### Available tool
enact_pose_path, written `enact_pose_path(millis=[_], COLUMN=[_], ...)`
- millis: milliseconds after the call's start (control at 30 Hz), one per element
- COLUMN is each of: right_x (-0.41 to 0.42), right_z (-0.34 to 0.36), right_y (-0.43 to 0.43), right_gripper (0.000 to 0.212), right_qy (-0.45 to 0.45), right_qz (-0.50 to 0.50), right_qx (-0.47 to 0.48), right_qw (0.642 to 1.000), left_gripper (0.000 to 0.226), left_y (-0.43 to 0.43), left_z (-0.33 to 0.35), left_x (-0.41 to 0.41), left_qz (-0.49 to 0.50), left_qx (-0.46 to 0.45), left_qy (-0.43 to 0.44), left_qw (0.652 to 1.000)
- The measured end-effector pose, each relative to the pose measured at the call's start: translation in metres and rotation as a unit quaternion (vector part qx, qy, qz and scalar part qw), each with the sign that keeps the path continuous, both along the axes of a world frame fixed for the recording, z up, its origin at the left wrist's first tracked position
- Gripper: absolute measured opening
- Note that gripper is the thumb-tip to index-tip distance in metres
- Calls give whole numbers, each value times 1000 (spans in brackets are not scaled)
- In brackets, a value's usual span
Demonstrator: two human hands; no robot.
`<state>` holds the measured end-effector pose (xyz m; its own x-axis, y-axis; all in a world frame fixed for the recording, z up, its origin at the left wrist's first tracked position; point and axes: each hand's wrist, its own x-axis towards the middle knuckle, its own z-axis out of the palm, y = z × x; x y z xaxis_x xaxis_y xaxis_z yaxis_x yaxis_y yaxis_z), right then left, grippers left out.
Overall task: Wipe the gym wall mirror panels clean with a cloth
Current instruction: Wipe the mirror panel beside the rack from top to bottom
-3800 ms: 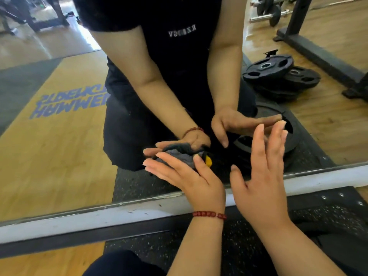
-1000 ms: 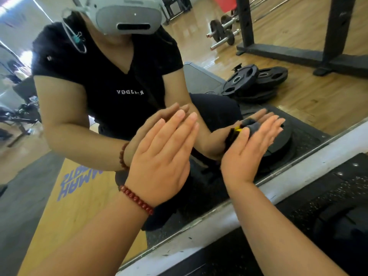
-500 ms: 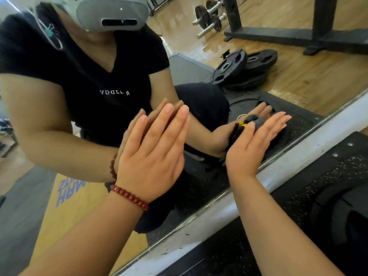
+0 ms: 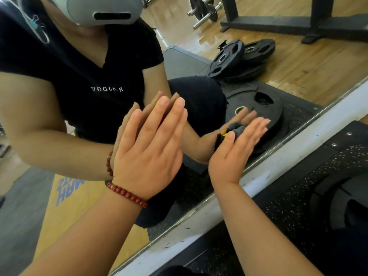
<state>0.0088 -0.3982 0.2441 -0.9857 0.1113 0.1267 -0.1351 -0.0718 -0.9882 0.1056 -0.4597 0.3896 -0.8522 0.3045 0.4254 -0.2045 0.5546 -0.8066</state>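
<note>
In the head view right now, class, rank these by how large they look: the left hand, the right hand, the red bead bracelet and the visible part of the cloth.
1. left hand, though it may simply be nearer the camera
2. right hand
3. red bead bracelet
4. cloth, mostly hidden under the right hand

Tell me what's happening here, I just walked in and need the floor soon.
A person kneels at the mirror, wiping its lower part. The right hand presses a dark cloth flat against the glass with straight fingers. The left hand, with a bead bracelet, rests flat on the mirror, holding nothing.
</note>
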Motion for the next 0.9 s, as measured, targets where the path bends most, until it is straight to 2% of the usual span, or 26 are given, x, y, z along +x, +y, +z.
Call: enact_pose_path(millis=[67, 100, 133, 233, 300, 367, 400, 433, 500, 533, 567, 633, 700, 767, 800, 833, 900], right_x=[-1, 1, 6, 30, 37, 27, 18, 7, -6, -5, 2, 26, 47, 41, 28, 14, -13], right_z=[-21, -23, -19, 18, 29, 14, 0, -15, -35, -36, -30, -5, 11, 5, -6, -18, -41], right_y=[4, 4, 2, -14, -17, -13, -9, -4, 4, 4, 2, -8, -16, -15, -12, -7, 4], right_gripper=[66, 66, 65, 62, 63, 64, 63, 62, 60, 59, 60, 62, 64, 63, 62, 61, 60], right_qy=[-134, -165, -160, -16, 80, 106, 67, -12, -187, -220, -203, -82, 30, 73, 47, -19, -190], right_qz=[3, 4, 1, 2, 16, 15, 9, 0, -6, -1, 0, 14, 43, 36, 19, -1, -23], right_qx=[-40, -40, -32, 1, 26, 41, 28, -4, -64, -67, -60, -33, -4, 24, 18, -8, -69], right_qw=[990, 985, 987, 1000, 996, 993, 997, 1000, 980, 973, 977, 996, 999, 996, 999, 1000, 979], left_gripper=[59, 59, 59, 58, 58, 58, 58, 58, 58, 58, 58, 58, 58, 57, 58, 58, 58], left_y=[-1, 0, 0, -1, -3, -3, -2, -1, -1, -2, -2, -3, -3, -3, -3, -2, -1], left_z=[-1, -2, -3, -2, -1, -2, -2, -3, -4, -5, -5, -4, -4, -4, -4, -4, -4], left_x=[0, 0, 0, 0, 0, 0, 0, 0, 1, 1, 2, 1, 1, 1, 1, 2, 2], left_qz=[0, 0, 1, 9, 14, 12, 12, 8, -3, -6, -4, 3, 0, -5, -6, -5, -7], left_qx=[-1, -1, 0, -5, -10, 21, 33, 27, -1, -6, -12, -28, -31, -27, -23, -18, -10], left_qy=[9, 10, 7, -4, -5, -5, -9, -13, -33, -48, -60, -60, -61, -59, -58, -57, -57], left_qw=[1000, 1000, 1000, 1000, 1000, 1000, 999, 1000, 999, 999, 998, 998, 998, 998, 998, 998, 998])
